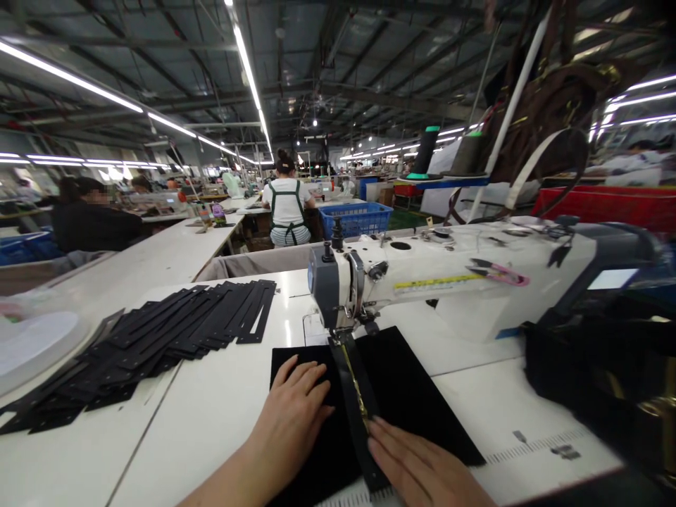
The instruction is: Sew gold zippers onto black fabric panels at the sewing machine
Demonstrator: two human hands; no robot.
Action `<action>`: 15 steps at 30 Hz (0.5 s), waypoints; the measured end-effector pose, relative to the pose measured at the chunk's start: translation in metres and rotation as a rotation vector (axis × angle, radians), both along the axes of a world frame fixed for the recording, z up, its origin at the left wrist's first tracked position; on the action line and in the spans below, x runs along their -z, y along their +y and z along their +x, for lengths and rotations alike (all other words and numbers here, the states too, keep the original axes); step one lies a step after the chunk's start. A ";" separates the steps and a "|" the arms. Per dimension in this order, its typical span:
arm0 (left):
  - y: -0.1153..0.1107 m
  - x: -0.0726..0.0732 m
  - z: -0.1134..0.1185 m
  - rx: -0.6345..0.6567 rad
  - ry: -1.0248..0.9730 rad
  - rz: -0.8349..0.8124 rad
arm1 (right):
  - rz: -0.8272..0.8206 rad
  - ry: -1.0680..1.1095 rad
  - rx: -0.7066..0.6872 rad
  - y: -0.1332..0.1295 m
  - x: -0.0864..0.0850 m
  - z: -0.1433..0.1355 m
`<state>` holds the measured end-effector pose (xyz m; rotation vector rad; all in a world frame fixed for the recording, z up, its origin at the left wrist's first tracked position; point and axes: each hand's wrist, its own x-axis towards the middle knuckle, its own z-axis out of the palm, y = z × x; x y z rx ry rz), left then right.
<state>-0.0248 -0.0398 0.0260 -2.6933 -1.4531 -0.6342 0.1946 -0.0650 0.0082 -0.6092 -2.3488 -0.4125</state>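
Presses with the left hand (296, 401) on a black panel (417, 387), fingers a little apart and palm down, just left of a black strip (344, 373) with gold zipper teeth (355, 373). Touches the strip's near end with the right hand (417, 458), fingers straight and together; cannot tell, with the thumb hidden, any pinch. Lays the strip lengthwise over the panel, far end under the needle area (342, 331) of a white sewing machine (465, 246).

Has to the left, apart from the panel, a fanned pile of black slotted pieces (184, 324), and beyond it a white rounded object (42, 345), cut off at the edge. Faces the machine's arm, blocking the view of the table behind, with pink-handled snips (501, 273) on it. Has at right a dark bundle (575, 387) with gold-coloured parts, covering some of the white table (205, 422). Shows farther off two thread cones (424, 153) on a blue stand (454, 182), a blue basket (359, 218), a red crate (623, 208) and a person in a white top (288, 204), back turned.
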 end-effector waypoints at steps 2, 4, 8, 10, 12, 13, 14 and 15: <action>-0.003 -0.001 0.008 0.005 -0.115 -0.086 | -0.205 0.175 0.066 0.006 -0.014 0.002; -0.003 -0.003 0.018 0.048 -0.284 -0.226 | -0.421 0.312 0.169 0.016 -0.035 0.006; 0.010 -0.017 0.028 0.034 -0.521 -0.136 | -0.534 0.235 0.028 0.033 -0.069 0.015; 0.020 -0.024 0.028 0.063 -0.502 0.012 | -0.550 0.153 -0.057 0.037 -0.076 0.016; 0.027 -0.028 0.028 0.158 -0.434 0.088 | -0.572 0.101 -0.069 0.039 -0.080 0.014; 0.030 -0.028 0.028 0.198 -0.404 0.108 | -0.573 0.092 -0.057 0.041 -0.081 0.014; 0.032 -0.028 0.028 0.223 -0.379 0.121 | -0.562 0.093 -0.042 0.042 -0.082 0.013; 0.033 -0.027 0.028 0.232 -0.360 0.129 | -0.549 0.093 -0.030 0.043 -0.084 0.013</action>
